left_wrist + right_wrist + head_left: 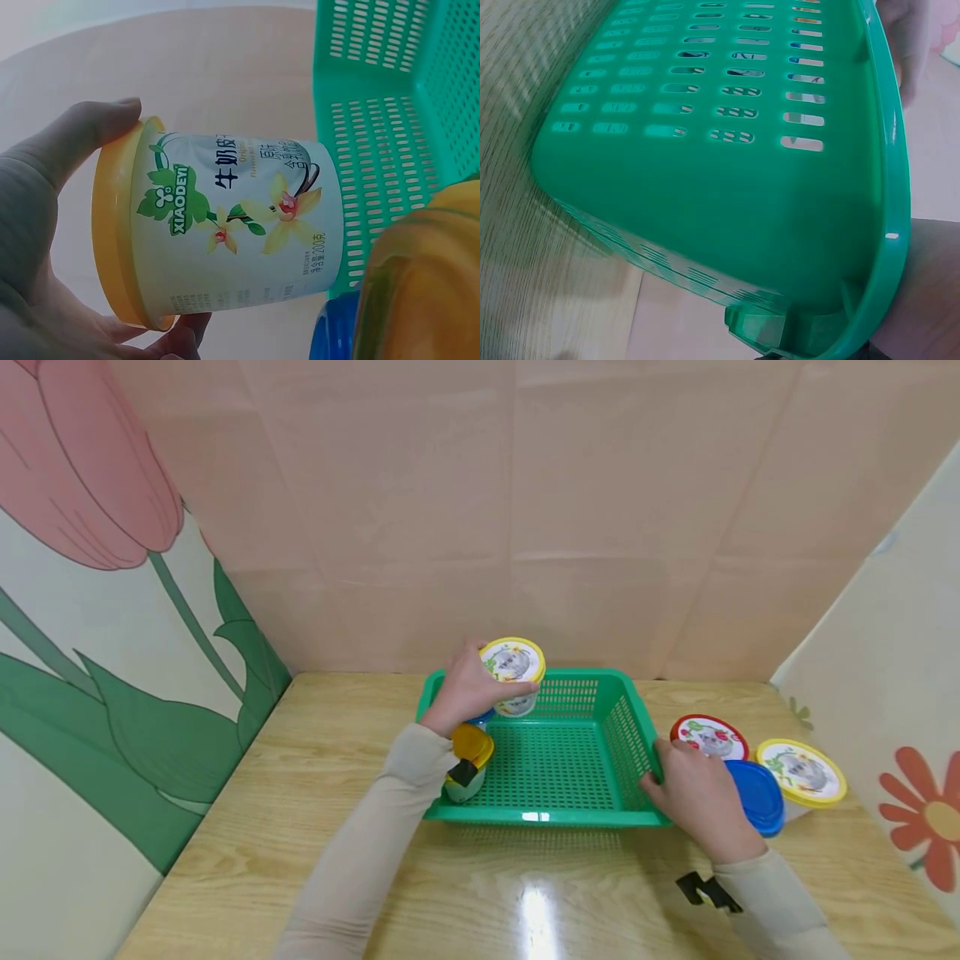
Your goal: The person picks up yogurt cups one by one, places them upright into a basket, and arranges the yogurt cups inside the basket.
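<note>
With thumb and fingers around its yellow lid, my left hand (468, 689) holds a white printed tub (513, 662) over the left back part of a green basket (540, 817). In the left wrist view the tub (232, 221) shows yellow flowers and a green leaf logo. Below that hand, inside the basket's left end, stand a tub with an orange-yellow lid (469, 743) and one with a blue lid (483, 717), mostly hidden. My right hand (701, 793) grips the basket's right rim. The right wrist view is filled by the basket's green wall (705, 202).
Right of the basket, close to my right hand, are tubs with a red lid (710, 737), a blue lid (756, 797) and a yellow lid (801, 772). The wooden table (315, 760) meets a plain backdrop (390, 527) behind and flower-printed panels on both sides.
</note>
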`<state>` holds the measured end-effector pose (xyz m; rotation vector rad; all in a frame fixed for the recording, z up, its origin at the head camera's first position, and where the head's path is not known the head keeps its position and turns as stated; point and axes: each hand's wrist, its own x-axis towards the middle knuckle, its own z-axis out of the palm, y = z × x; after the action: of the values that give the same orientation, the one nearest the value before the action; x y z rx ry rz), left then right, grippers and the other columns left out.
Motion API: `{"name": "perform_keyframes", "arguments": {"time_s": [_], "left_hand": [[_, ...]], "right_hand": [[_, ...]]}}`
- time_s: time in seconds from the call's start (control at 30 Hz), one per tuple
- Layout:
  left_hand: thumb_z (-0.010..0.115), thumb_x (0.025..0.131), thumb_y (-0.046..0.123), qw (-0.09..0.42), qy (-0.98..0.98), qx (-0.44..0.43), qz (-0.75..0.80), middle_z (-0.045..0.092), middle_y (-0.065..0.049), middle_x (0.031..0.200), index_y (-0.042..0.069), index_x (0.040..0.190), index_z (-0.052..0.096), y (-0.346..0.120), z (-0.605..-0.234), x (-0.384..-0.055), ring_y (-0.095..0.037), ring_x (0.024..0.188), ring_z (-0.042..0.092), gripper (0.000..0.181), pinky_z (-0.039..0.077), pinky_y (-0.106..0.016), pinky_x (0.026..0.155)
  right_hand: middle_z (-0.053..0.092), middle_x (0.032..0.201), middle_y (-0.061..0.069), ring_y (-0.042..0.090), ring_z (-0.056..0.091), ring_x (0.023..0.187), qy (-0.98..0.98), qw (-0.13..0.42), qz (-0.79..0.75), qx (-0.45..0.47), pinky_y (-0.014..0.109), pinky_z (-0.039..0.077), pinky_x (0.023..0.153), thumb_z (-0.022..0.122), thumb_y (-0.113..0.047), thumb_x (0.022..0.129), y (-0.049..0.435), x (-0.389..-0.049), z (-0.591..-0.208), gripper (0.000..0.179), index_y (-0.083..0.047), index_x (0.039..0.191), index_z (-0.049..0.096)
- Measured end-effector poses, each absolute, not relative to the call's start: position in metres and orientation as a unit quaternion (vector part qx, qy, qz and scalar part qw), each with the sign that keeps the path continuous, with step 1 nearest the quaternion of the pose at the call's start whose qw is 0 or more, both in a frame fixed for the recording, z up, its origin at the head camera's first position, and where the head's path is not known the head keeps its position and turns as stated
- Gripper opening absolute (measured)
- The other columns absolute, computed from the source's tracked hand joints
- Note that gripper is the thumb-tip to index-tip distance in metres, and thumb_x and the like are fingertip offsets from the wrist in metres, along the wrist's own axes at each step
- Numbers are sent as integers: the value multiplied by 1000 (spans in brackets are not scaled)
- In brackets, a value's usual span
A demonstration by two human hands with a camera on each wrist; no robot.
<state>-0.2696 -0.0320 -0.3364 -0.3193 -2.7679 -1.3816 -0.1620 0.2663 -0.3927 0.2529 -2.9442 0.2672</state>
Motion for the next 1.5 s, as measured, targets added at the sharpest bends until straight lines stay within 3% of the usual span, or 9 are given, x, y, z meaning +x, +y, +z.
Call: {"name": "perform_keyframes", "arguments": {"time_s": [0.53, 0.73, 1.27, 1.5], "left_hand": [[89, 66, 55, -2, -905, -89, -417, 51, -7, 117, 7, 137, 42, -17, -349, -278, -28, 118, 40, 98, 48, -44, 90], [89, 66, 55, -2, -916, -81, -394, 52, -9, 121, 6, 140, 43, -10, -357, -278, -30, 122, 39, 100, 48, -44, 92], [83, 61, 71, -24, -959, -65, -275, 54, -5, 107, 10, 129, 48, 4, -364, -275, -26, 103, 40, 98, 38, -41, 91], [82, 61, 73, -33, -963, -66, -261, 53, -8, 111, 10, 135, 47, 7, -366, -274, -27, 106, 38, 104, 37, -44, 95]], "right_hand": [[59, 74, 9, 21, 49, 60, -989, 82, 87, 82, 37, 41, 54, 75, -20, 84, 266, -163, -393, 38, 8, 107, 63], [57, 71, 8, 21, 48, 59, -989, 87, 87, 83, 37, 40, 53, 74, -19, 84, 268, -164, -394, 33, 7, 102, 63], [58, 72, 8, 22, 49, 61, -989, 84, 86, 82, 43, 42, 56, 74, -20, 84, 265, -161, -393, 37, 8, 106, 63], [60, 75, 10, 22, 50, 61, -989, 89, 86, 83, 44, 43, 57, 74, -20, 84, 265, -160, -393, 40, 9, 108, 63]]}}
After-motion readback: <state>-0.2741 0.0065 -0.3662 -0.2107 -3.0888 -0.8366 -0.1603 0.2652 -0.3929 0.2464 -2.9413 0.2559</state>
